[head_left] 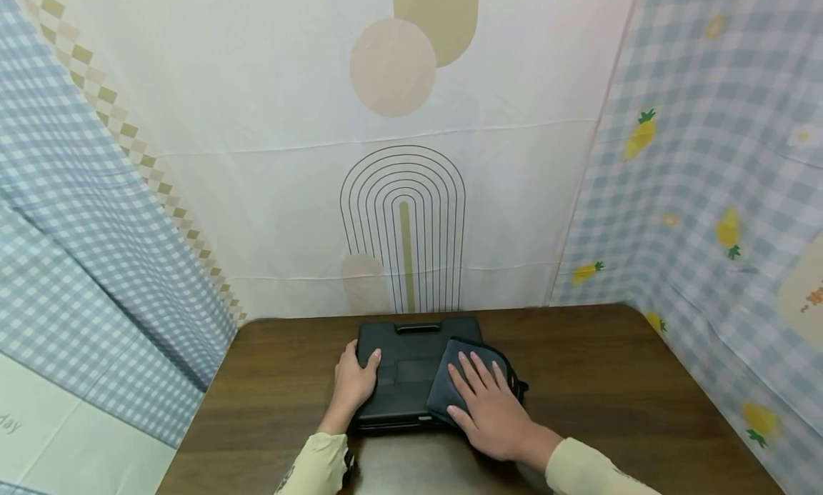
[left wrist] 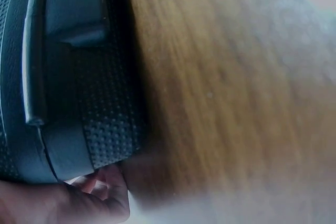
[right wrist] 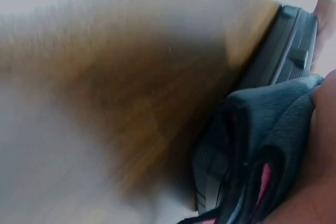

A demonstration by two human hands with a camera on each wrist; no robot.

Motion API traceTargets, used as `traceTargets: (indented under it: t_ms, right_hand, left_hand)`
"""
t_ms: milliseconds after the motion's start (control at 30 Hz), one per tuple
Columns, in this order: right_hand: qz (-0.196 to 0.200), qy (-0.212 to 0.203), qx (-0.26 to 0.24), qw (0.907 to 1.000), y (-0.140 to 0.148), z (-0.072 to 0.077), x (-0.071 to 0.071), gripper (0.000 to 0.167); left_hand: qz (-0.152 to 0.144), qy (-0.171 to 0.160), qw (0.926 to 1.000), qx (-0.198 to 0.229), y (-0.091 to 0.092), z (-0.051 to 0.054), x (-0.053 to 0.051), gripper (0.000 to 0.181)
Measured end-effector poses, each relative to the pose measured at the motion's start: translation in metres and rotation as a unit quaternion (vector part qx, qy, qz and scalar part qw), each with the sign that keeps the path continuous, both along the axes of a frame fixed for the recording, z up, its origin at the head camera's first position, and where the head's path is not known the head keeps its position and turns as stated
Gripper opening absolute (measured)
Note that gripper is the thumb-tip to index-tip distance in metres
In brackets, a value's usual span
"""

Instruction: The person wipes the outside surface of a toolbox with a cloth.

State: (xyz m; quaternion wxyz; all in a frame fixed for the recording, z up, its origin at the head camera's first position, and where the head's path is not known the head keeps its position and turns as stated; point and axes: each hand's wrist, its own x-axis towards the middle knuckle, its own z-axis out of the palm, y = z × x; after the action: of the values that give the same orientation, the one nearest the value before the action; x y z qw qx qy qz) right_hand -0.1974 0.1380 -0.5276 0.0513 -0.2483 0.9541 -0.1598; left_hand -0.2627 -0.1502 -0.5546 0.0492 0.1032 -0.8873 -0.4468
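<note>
A flat black plastic case with a handle at its far edge lies on the wooden table. My left hand holds its left side, the thumb on the lid and the fingers down along the edge. In the left wrist view, fingers bend round a corner of the case's textured side. A dark blue-grey cloth with black edging covers the right part of the lid. On it my right hand rests flat, fingers straight and spread. The right wrist view shows the cloth folded over the case's edge, with a little pink showing.
The brown wooden table extends to both sides of the case. Behind it hangs a pale printed curtain; blue checked curtains close off the left and right. A black strap end sticks out beside the cloth.
</note>
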Motion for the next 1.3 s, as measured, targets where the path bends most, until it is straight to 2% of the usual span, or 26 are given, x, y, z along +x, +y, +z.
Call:
traceTargets:
  t_ms: [367,667,800,933,1167,1300]
  right_hand:
    - [0.01,0.003,-0.001,0.9999,-0.007,0.001,0.0,0.074]
    - [0.031,-0.026,0.004,0.9992,-0.012,0.011,-0.016,0.072]
    - [0.044,-0.043,0.008,0.9981,-0.016,0.015,-0.028,0.072]
    - [0.05,-0.042,0.015,0.9978,-0.021,0.013,-0.044,0.072]
    - [0.03,-0.05,0.033,0.9978,-0.033,0.004,-0.081,0.075]
    - [0.015,-0.06,0.037,0.9974,-0.038,0.005,-0.101,0.078]
  left_hand:
    - [-0.009,-0.002,0.9999,-0.011,-0.004,0.001,-0.001,0.069]
    - [-0.022,-0.008,0.9994,-0.025,-0.006,0.003,-0.001,0.07]
    - [-0.025,-0.011,0.9994,-0.024,-0.005,0.003,0.0,0.07]
    - [-0.025,-0.01,0.9994,-0.021,-0.003,0.002,0.0,0.071]
    - [-0.025,-0.018,0.9995,-0.013,-0.003,0.001,-0.001,0.071]
    - [-0.024,-0.021,0.9994,-0.012,-0.003,0.0,-0.002,0.071]
